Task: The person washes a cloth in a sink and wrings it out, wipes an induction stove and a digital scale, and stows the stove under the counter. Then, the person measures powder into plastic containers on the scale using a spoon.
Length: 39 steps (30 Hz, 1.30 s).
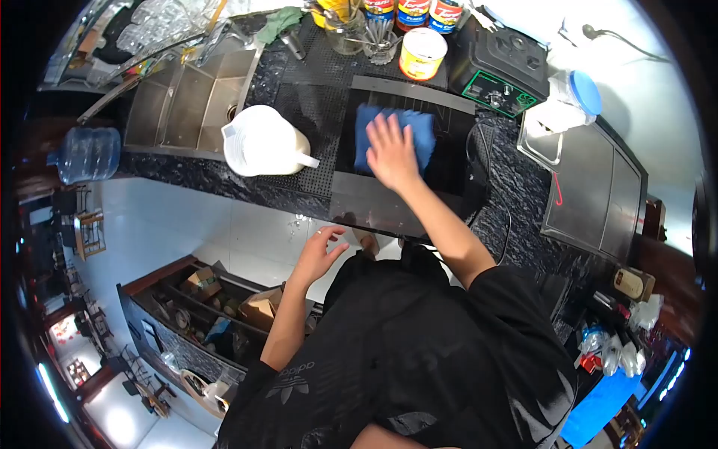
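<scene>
My right hand (392, 153) lies flat with its fingers spread on a blue cloth (419, 135), which rests on a dark, glossy panel (449, 168) in the counter. Below the counter's front edge, my left hand (321, 253) hangs in the air with its fingers apart and nothing in it; a ring shows on one finger. Left of the cloth stands a white pitcher (262, 142), its handle pointing right, on a black perforated mat (325, 112).
A steel sink (187, 105) is at the left, beside a large blue water bottle (88, 155). Behind the cloth stand a yellow can (422, 54), glass jars and Torani bottles. A black machine (505, 63), a blue-lidded container (565, 105) and steel lids (591, 179) are at the right.
</scene>
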Tool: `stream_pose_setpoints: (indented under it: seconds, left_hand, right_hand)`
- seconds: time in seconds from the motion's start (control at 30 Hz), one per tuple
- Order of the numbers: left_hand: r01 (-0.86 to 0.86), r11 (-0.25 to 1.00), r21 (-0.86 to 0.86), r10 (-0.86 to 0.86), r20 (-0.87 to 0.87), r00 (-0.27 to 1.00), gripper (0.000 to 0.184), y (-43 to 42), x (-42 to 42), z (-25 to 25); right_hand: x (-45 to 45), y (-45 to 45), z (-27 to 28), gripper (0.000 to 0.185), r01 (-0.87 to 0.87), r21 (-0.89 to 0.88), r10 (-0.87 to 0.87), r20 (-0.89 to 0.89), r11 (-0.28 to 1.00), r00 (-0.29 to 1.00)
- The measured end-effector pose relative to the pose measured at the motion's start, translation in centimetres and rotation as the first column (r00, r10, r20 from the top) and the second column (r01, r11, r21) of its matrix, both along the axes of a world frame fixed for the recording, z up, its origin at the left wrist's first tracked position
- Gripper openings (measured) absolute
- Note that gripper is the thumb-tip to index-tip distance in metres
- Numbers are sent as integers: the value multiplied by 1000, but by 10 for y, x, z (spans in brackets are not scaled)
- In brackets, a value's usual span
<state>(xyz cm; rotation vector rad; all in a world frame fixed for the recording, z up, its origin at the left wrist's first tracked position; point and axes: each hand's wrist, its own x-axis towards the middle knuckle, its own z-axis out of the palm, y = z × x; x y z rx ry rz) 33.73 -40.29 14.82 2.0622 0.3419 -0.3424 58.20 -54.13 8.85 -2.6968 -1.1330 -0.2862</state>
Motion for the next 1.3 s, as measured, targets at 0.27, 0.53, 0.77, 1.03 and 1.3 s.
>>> stream_pose_setpoints:
  seconds: [0.27,0.53,0.77,1.03,1.3]
  left_hand:
    - [-96,995,37,99,-93,991,33,38,-33,-14]
    - [-96,994,-44,93,-76,993,33,39,-31,-21]
    - [-138,990,-33,133,-120,984,34,47,-45,-35]
    - [-62,997,-51,57,-87,995,33,42,-29,-31]
    - [-124,992,-3,122,-168,978,33,41,-48,-30]
  right_hand:
    - [75,-76,-26,61,382,71,-384,11,921,923]
    - [46,-44,9,56,42,60,-24,-270,997,963]
    - [99,21,-35,62,375,44,-375,1,926,927]
    - [93,-38,-19,54,66,84,-67,18,994,998]
    - [91,86,-34,57,163,124,-158,-53,979,986]
